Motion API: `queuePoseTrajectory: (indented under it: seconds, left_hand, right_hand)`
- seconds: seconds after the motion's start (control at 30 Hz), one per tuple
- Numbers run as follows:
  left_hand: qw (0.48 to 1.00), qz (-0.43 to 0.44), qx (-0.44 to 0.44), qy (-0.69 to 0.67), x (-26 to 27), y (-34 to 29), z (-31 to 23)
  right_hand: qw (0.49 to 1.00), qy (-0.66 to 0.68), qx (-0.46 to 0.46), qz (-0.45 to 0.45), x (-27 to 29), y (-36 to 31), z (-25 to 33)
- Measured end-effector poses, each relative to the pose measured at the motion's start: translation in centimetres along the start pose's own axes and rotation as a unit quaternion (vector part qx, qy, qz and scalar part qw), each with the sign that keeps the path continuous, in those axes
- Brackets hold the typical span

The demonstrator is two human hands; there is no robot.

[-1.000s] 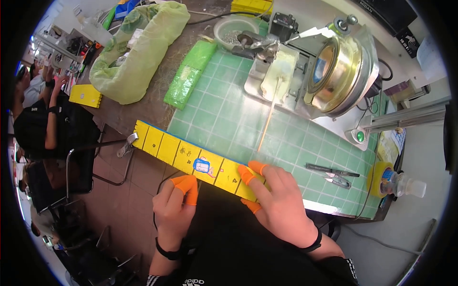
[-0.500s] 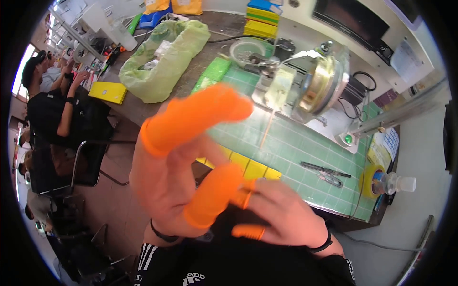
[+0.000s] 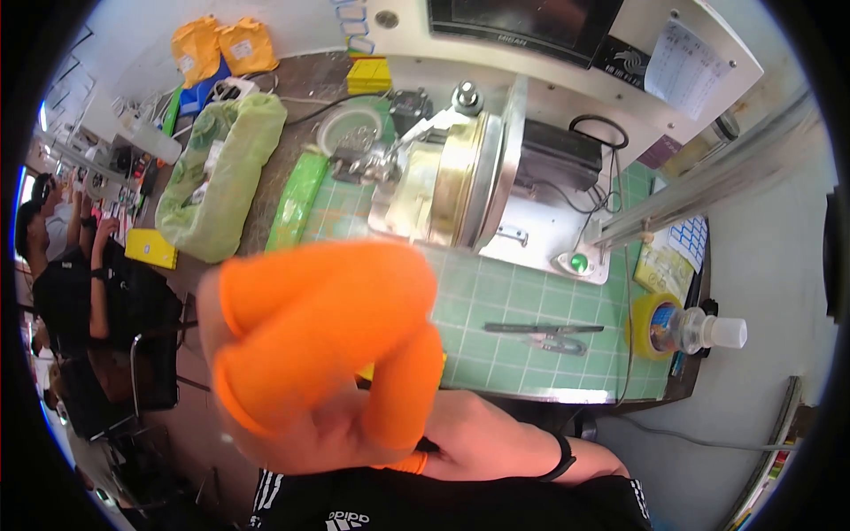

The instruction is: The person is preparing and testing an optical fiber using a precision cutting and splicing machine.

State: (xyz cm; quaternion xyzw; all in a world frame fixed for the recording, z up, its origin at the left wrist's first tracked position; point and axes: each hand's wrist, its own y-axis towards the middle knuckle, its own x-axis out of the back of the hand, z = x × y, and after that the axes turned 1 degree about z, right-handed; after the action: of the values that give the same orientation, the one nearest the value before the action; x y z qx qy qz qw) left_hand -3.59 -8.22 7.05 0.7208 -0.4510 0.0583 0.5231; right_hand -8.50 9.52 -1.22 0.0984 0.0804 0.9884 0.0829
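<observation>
The finger cots (image 3: pixel 328 305) are orange, the strip (image 3: pixel 366 372) yellow, the mat (image 3: pixel 474 358) green with white gridlines, the shirt (image 3: pixel 487 506) black with white stripes.

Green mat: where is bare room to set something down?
Two patches look bare on the green mat: between the machine base and the dark tool, and between the silver snips and the front edge. Crowded: the back, around the golden wheel; the right edge, by the bottle. The left hand hides the left front, where a yellow strip shows.

Blurred left hand (image 3: pixel 319 363) looms before a yellow strip (image 3: pixel 438 365); right hand (image 3: pixel 465 429) partly hidden
</observation>
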Motion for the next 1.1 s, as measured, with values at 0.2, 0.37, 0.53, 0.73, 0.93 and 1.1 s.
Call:
queuePoseTrajectory:
  seconds: [0.2, 0.37, 0.53, 0.73, 0.93, 1.1]
  left_hand:
    - [0.996, 0.092, 0.012, 0.004, -0.5, 0.6, 0.6]
    - [0.966, -0.071, 0.006, -0.247, -2.1, -1.9, 1.1]
    - [0.842, 0.140, 0.104, -0.511, 1.4, 0.8, 0.6]
    - [0.734, 0.230, 0.078, -0.634, 2.4, 1.8, 0.2]
    - [0.790, 0.219, 0.166, -0.548, 4.0, 1.3, -1.4]
    - [0.880, 0.179, 0.182, -0.401, 4.7, 3.9, -1.8]
  right_hand:
    - [0.999, 0.044, 0.003, 0.017, 0.7, 1.1, -1.3]
    - [0.993, 0.033, 0.007, 0.111, 3.2, 2.2, 0.8]
    - [0.996, -0.015, -0.001, 0.083, 7.4, 1.2, 3.0]
    - [0.994, -0.089, -0.063, -0.011, 8.1, -0.4, 5.2]
    - [0.982, -0.154, -0.073, -0.077, 8.0, -0.4, 6.1]
    - [0.944, -0.241, -0.062, -0.215, 10.0, -3.3, 8.6]
